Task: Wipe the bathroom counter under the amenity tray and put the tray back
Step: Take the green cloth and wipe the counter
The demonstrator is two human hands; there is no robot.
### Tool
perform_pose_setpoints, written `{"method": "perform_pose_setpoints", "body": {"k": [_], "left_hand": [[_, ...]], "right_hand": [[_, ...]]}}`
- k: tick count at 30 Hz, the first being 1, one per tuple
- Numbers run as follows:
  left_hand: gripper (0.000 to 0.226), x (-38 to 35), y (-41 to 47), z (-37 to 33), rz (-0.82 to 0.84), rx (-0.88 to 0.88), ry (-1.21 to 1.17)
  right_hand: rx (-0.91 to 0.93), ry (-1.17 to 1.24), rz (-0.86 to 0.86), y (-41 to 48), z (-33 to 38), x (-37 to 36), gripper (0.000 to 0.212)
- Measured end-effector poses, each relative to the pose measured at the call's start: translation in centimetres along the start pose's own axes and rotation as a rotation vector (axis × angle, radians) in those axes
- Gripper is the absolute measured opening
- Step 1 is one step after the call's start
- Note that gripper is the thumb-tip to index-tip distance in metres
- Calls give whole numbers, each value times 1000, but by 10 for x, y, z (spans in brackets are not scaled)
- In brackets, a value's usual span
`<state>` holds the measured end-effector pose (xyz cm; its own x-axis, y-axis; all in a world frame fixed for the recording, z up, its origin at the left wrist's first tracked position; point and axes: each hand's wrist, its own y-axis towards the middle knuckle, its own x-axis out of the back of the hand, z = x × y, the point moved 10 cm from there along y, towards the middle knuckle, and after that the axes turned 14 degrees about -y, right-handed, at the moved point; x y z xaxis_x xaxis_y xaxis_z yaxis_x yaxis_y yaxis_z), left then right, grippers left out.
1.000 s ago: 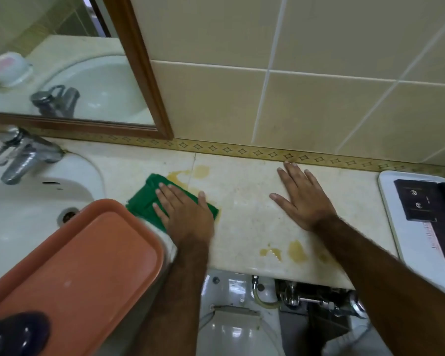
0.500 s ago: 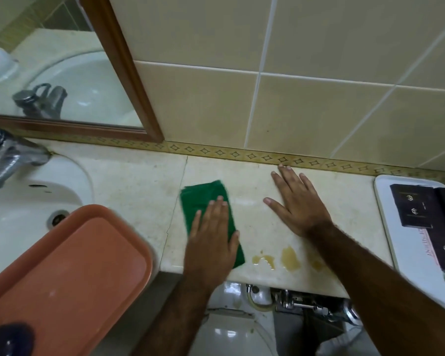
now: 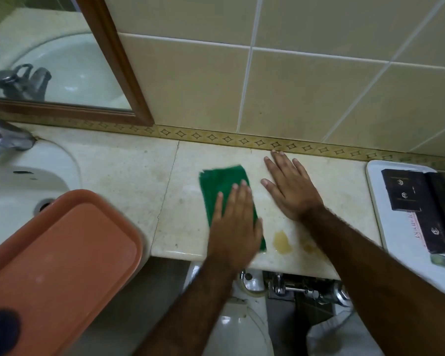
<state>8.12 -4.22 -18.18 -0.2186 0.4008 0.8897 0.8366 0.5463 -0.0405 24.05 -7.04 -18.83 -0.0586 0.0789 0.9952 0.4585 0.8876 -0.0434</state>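
A green cloth (image 3: 222, 186) lies flat on the beige marble counter (image 3: 123, 176). My left hand (image 3: 233, 227) presses down on its near half, fingers together and flat. My right hand (image 3: 290, 188) rests palm down on the bare counter just right of the cloth, fingers spread. Yellowish wet stains (image 3: 281, 241) sit near the counter's front edge, right of the cloth. The white amenity tray (image 3: 378, 201) holding dark boxes (image 3: 406, 191) stands at the far right of the counter.
An orange tray (image 3: 62, 253) lies over the white sink (image 3: 18, 181) at the left, with a chrome tap (image 3: 3, 140) behind it. A wood-framed mirror (image 3: 62, 60) and tiled wall stand at the back. Pipes (image 3: 301, 289) and a toilet (image 3: 242, 330) show below the counter.
My left hand has slid the green cloth from the left stains near the seam to the right and toward the front edge. The left stains are gone. My right hand stays put.
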Motion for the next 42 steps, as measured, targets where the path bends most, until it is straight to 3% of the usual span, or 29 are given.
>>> {"method": "perform_pose_setpoints", "body": {"k": [2, 7, 10, 13, 15, 17, 19, 23, 26, 28, 29, 32, 34, 37, 42], "left_hand": [[72, -8, -39, -9, 65, -62, -16], [74, 37, -55, 95, -77, 224, 10], [73, 52, -31, 114, -172, 316, 50], [72, 36, -16, 78, -174, 273, 57], [73, 15, -16, 31, -120, 176, 34], [73, -11, -20, -25, -66, 65, -7], [73, -41, -24, -86, 1, -57, -60], [62, -76, -28, -165, 181, -271, -175], [41, -40, -15, -132, 34, -206, -424], [48, -10, -7, -64, -102, -9, -459], [51, 1, -5, -33, -136, 49, -350], [65, 12, -6, 19, -112, 102, -48], [69, 7, -5, 21, -95, 97, 13], [69, 4, -4, 19, -95, 86, 39], [68, 8, -5, 18, -99, 66, 35]], "right_hand": [[-1, 0, -1, 0, -1, 0, 66], [-2, 1, -13, 0, -2, 0, 66], [5, 17, -3, -1, -1, -2, 65], [14, 175, 57, 0, -4, -2, 59], [-11, 437, 151, 0, -10, 6, 54], [-173, 832, 199, -5, -27, 17, 56], [-295, 1018, 152, -22, -41, 34, 58], [-410, 839, -114, -71, -65, 66, 48], [-484, 509, -274, -114, -67, 79, 33], [-512, 390, -206, -134, -50, 61, 27], [-503, 331, -138, -140, -36, 47, 32], [-420, 122, -7, -144, 4, 14, 71], [-391, 69, 25, -140, 9, 7, 83], [-339, 82, 55, -136, -2, 2, 83], [-559, 69, 97, -153, -68, -5, 82]]}}
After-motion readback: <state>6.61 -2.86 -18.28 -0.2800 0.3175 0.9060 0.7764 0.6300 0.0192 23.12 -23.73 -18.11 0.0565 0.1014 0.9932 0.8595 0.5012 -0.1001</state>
